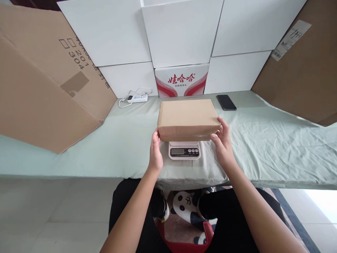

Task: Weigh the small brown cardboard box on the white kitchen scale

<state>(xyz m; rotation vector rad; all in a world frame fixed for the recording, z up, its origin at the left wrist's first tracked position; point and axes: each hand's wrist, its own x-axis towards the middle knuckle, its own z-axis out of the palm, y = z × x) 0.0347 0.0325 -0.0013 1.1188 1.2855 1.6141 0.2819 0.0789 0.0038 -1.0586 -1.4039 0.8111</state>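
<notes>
A flat brown cardboard box (187, 117) rests on a small white digital scale (184, 150) near the table's front edge. My left hand (156, 151) is against the box's near left corner, fingers upright beside it. My right hand (222, 140) cups the near right corner, thumb on the box's right end. Both hands touch the box at its sides. The scale's display and buttons show below the box.
The table (263, 140) has a pale green cloth. A black phone (225, 102) lies back right, a white power strip (137, 97) back left. Large cardboard sheets (44, 88) lean at both sides; white boxes and a red-printed carton (181, 81) stand behind.
</notes>
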